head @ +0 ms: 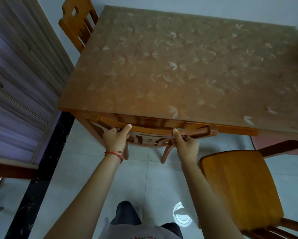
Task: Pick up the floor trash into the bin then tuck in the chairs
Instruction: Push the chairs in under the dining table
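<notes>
A wooden chair (pixel 150 129) stands pushed under the near edge of the table (pixel 179 66); only its curved top rail and back legs show. My left hand (pixel 114 138), with a red string at the wrist, grips the rail's left part, thumb on top. My right hand (pixel 185 144) grips the rail further right. A second wooden chair (pixel 239 187) stands out from the table at my right, its seat facing me. No bin and no floor trash are in view.
A third chair (pixel 77 25) is at the table's far left side. A wooden cabinet (pixel 15 75) lines the left wall beside a dark floor strip (pixel 41 169). The grey tiled floor (pixel 144 187) lies under me. A reddish mat (pixel 274 144) is under the table's right.
</notes>
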The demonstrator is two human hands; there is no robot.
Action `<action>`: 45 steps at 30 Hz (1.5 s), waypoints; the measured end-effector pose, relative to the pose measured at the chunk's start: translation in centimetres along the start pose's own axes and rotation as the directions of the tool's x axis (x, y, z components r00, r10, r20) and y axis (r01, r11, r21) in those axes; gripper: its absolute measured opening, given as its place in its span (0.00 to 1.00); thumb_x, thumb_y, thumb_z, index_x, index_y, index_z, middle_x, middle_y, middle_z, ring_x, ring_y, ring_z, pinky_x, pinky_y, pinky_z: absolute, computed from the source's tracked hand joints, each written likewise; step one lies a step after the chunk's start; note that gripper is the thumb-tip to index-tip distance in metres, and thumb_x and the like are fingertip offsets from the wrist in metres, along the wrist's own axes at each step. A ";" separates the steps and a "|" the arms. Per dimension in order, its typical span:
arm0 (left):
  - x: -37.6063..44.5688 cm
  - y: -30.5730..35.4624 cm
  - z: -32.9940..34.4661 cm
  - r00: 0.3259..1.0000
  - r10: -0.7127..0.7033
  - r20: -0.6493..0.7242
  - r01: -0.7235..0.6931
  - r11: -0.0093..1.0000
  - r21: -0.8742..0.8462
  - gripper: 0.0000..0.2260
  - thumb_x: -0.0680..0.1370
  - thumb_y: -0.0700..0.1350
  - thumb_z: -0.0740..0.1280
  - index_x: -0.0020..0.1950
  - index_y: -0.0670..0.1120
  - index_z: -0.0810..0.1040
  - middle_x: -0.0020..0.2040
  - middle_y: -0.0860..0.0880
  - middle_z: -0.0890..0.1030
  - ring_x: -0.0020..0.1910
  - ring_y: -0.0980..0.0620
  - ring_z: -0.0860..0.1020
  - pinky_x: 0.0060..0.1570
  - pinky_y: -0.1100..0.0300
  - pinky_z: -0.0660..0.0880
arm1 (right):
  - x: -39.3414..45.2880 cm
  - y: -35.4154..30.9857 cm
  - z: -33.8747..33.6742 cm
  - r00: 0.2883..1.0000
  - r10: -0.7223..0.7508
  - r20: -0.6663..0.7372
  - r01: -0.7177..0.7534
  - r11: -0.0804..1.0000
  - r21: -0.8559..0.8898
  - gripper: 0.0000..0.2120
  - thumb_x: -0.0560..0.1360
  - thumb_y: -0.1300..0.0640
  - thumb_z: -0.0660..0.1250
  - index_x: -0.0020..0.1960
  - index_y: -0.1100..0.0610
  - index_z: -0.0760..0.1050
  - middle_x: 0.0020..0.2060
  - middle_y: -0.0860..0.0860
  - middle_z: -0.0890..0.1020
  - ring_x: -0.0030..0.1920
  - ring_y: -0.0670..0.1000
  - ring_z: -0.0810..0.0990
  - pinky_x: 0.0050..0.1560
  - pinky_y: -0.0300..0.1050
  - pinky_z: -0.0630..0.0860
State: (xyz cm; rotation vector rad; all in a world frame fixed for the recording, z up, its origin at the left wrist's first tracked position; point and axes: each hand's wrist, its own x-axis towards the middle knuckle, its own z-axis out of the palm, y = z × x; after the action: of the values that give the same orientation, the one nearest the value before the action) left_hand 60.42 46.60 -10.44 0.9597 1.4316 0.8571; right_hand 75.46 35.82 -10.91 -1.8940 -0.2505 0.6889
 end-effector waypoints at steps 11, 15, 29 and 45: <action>-0.2 -0.2 -1.0 0.998 0.017 0.067 -0.027 0.987 0.160 0.10 0.72 0.49 0.70 0.33 0.46 0.76 0.36 0.50 0.79 0.42 0.48 0.80 0.54 0.46 0.76 | -0.8 -0.3 -0.3 0.999 -0.003 0.032 0.005 0.999 -0.041 0.14 0.73 0.49 0.67 0.43 0.62 0.78 0.37 0.52 0.82 0.41 0.51 0.82 0.47 0.46 0.78; -1.2 0.6 -1.4 0.991 0.048 0.123 -0.084 0.946 0.312 0.14 0.76 0.48 0.64 0.46 0.37 0.77 0.42 0.46 0.77 0.47 0.47 0.74 0.51 0.55 0.72 | -1.5 -0.9 -0.4 0.997 -0.006 0.074 0.012 0.997 -0.078 0.15 0.75 0.50 0.64 0.47 0.63 0.78 0.41 0.52 0.82 0.40 0.49 0.80 0.42 0.40 0.76; -9.0 -3.5 -6.3 0.885 0.292 0.363 -0.464 0.624 0.629 0.25 0.77 0.48 0.64 0.70 0.41 0.63 0.72 0.41 0.65 0.71 0.43 0.62 0.68 0.49 0.62 | -9.3 3.2 -6.9 0.938 -0.272 0.213 0.342 0.820 -0.459 0.22 0.78 0.52 0.60 0.69 0.59 0.66 0.67 0.56 0.72 0.64 0.52 0.72 0.66 0.50 0.67; -19.0 -9.7 -10.0 0.724 0.364 0.586 -0.670 0.171 0.722 0.28 0.75 0.57 0.54 0.67 0.39 0.68 0.68 0.39 0.70 0.69 0.40 0.66 0.65 0.45 0.64 | -17.9 10.3 -13.1 0.872 -0.357 0.334 0.488 0.580 -0.652 0.25 0.77 0.47 0.58 0.71 0.58 0.63 0.70 0.56 0.67 0.71 0.56 0.61 0.71 0.54 0.59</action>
State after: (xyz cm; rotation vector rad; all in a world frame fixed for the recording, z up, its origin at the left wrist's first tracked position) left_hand 49.84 25.51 -10.92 2.5047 1.2432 0.2324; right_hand 66.95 12.95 -10.30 -2.3777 -1.2152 0.4274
